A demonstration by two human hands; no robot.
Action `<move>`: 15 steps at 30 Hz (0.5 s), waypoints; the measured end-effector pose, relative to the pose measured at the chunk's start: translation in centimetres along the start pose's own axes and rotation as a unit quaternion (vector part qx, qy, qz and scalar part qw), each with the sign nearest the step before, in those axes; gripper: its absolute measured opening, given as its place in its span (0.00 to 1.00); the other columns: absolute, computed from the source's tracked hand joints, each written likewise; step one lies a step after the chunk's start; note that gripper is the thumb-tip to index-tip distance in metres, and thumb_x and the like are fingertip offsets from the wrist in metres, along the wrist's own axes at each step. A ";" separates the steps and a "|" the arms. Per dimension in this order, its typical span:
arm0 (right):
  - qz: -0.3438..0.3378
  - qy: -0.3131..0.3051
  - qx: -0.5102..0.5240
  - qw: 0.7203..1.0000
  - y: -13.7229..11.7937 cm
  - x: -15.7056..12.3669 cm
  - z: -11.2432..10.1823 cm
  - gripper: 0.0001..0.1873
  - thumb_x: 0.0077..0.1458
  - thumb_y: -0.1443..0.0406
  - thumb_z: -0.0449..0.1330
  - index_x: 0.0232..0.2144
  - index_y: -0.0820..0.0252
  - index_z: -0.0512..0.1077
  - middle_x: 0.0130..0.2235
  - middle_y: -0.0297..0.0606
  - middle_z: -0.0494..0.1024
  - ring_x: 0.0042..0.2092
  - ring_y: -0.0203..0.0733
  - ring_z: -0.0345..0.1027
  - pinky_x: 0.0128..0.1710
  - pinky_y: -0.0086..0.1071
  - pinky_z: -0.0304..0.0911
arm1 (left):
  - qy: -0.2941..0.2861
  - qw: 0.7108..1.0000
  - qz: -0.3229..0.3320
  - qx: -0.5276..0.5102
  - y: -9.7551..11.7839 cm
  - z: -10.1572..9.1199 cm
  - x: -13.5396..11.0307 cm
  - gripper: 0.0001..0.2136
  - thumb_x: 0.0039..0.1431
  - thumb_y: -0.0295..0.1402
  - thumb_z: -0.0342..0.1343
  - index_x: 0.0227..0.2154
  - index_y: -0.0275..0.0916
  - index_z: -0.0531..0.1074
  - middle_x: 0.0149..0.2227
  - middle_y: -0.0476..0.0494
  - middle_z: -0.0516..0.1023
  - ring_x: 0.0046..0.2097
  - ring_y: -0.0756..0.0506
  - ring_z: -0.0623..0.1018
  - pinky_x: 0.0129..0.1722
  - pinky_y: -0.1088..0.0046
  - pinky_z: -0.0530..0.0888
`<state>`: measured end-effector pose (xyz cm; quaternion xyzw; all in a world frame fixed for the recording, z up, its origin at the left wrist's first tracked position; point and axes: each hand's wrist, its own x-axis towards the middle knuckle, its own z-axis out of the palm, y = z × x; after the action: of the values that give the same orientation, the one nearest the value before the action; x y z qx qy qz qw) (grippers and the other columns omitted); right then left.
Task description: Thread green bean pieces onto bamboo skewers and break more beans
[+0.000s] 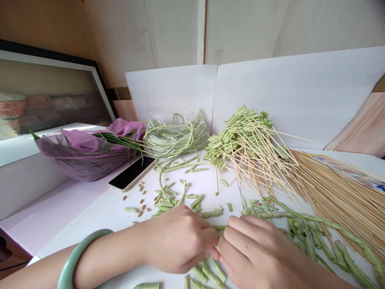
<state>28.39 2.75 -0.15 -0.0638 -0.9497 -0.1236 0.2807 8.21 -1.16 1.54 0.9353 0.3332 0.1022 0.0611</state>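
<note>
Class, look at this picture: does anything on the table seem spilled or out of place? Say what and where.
Yes: loose brown seeds are scattered on the white table near the phone, lying among and beside the cut beans, as if spilled.

A smartphone [131, 173] is laid flat on the white surface [75, 237], just beside a bundle of chives [87, 152] wrapped in purple plastic, with a white box [27, 188] and a framed picture [51, 92] behind at left, and white boards [300, 92] stood upright at the back
</note>
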 end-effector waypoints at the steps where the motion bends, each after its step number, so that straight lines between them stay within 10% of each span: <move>1: 0.001 0.008 0.007 1.000 -0.1 0.0 0.2 0.18 0.57 0.77 0.48 0.20 0.58 0.64 0.21 0.32 0.63 0.25 0.39 0.58 0.25 0.36 0.49 | -0.001 1.000 0.021 0.002 0.0 0.1 0.0 0.09 0.62 0.29 0.52 0.26 0.36 0.68 0.23 0.46 0.73 0.23 0.47 0.70 0.22 0.70 0.62; 10: 0.105 0.066 0.293 0.948 -0.1 0.1 0.2 0.17 0.59 0.72 0.44 0.19 0.57 0.60 0.19 0.30 0.65 0.20 0.31 0.60 0.18 0.25 0.56 | 0.104 0.987 0.116 0.045 0.6 -0.1 0.1 0.16 0.64 0.24 0.44 0.22 0.34 0.70 0.21 0.46 0.68 0.21 0.47 0.63 0.20 0.68 0.59; 15: 0.202 -0.062 0.355 0.911 0.2 -1.4 -1.4 0.11 0.62 0.69 0.50 0.30 0.58 0.69 0.27 0.33 0.74 0.28 0.34 0.72 0.26 0.20 0.67 | 0.121 0.983 0.124 0.056 0.6 -0.8 0.1 0.17 0.63 0.22 0.43 0.21 0.35 0.70 0.21 0.46 0.66 0.22 0.47 0.61 0.20 0.68 0.59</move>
<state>30.35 2.45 0.25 -0.1579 -0.9132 0.2854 0.2444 8.52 -1.53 2.46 0.9521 0.2249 0.2022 -0.0453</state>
